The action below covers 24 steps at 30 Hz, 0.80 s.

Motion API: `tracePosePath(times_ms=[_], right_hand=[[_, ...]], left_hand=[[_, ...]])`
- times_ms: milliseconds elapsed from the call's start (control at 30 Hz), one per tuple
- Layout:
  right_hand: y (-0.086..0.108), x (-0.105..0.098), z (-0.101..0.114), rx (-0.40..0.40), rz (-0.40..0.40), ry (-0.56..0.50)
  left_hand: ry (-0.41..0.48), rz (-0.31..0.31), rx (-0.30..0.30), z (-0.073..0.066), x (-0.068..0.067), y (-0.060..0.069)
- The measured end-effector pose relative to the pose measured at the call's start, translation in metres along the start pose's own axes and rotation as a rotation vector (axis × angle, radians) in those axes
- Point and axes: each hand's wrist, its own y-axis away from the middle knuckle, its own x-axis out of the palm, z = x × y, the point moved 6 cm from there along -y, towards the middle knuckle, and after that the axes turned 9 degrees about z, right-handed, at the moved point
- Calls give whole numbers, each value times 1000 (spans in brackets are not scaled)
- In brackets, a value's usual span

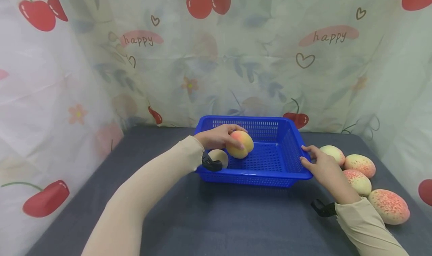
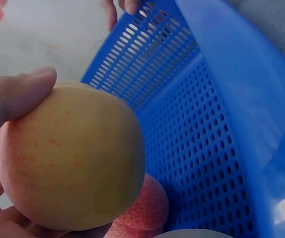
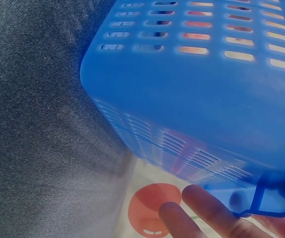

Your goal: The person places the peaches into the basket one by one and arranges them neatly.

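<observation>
A yellow peach with a pink blush (image 1: 248, 142) is held between the thumb and fingers of my left hand (image 1: 217, 136), over the left part of a blue plastic basket (image 1: 253, 172). Close up in the left wrist view, the same peach (image 2: 78, 158) hides part of the basket. Below it, a pale fruit (image 1: 219, 156) lies in the basket's left end, partly covered by my wrist strap. The left wrist view also shows a red speckled peach (image 2: 145, 210) low in the basket. My right hand (image 1: 324, 168) grips the basket's right rim, fingertips at its edge.
Several pale peaches with red speckles (image 1: 389, 206) lie on the dark tabletop (image 1: 236, 218) to the right, beside and behind my right forearm. A white curtain with cherry prints (image 1: 219, 61) hangs behind the basket and along both sides.
</observation>
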Motion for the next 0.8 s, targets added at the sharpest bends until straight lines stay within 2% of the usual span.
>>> tracePosePath(times_ms=[233, 367, 567, 800], right_hand=[[0, 0, 1, -3, -6, 11], [0, 0, 1, -2, 0, 5], [1, -1, 1, -5, -3, -1], [1, -1, 2, -5, -6, 3]], left_hand=[[-121, 34, -57, 5, 2, -4], [-138, 49, -94, 8, 5, -5], [-88, 118, -110, 13, 10, -7], [-158, 160, -145, 17, 12, -8]])
